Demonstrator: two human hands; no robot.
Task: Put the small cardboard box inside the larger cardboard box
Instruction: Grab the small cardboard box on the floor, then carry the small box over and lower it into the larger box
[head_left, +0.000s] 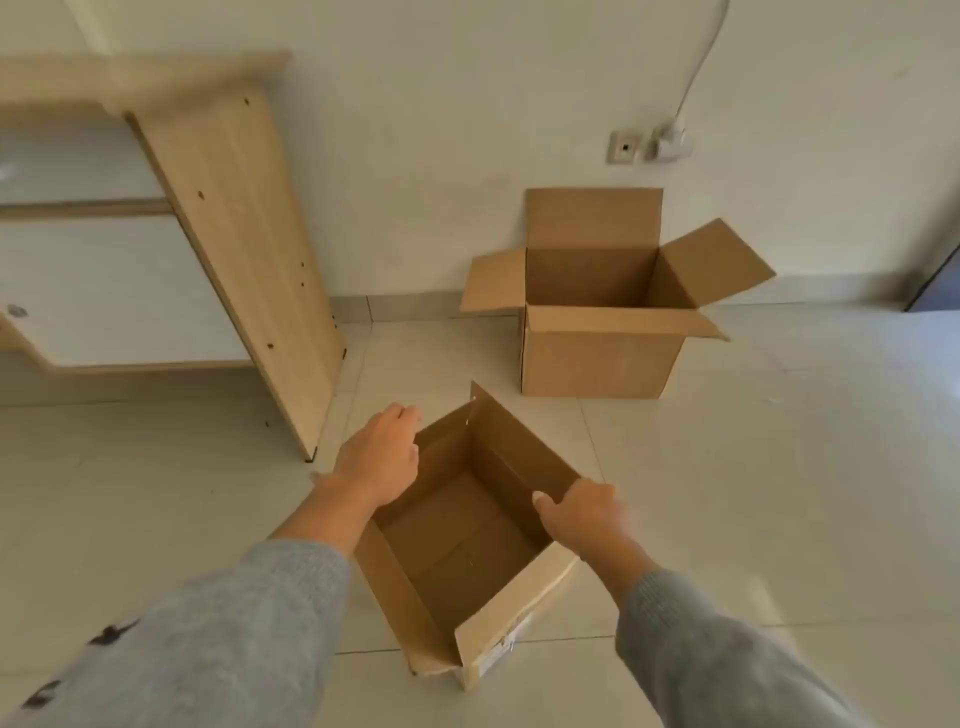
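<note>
The small cardboard box (457, 551) is open-topped and empty, low in the middle of the view and turned at an angle over the tiled floor. My left hand (379, 457) lies palm-down over its far-left rim with the fingers wrapped past the edge. On the right wall, my right hand (582, 512) grips with the thumb inside. The larger cardboard box (597, 358) stands upright on the floor against the wall, beyond and to the right. Its flaps are spread open and its inside is empty. I cannot tell whether the small box rests on the floor.
A light wooden cabinet (234, 260) with white drawer fronts stands at the left, its side panel reaching the floor near my left hand. A wall socket with a plug and cable (670, 143) sits above the larger box. A dark door edge (940, 280) shows at the far right.
</note>
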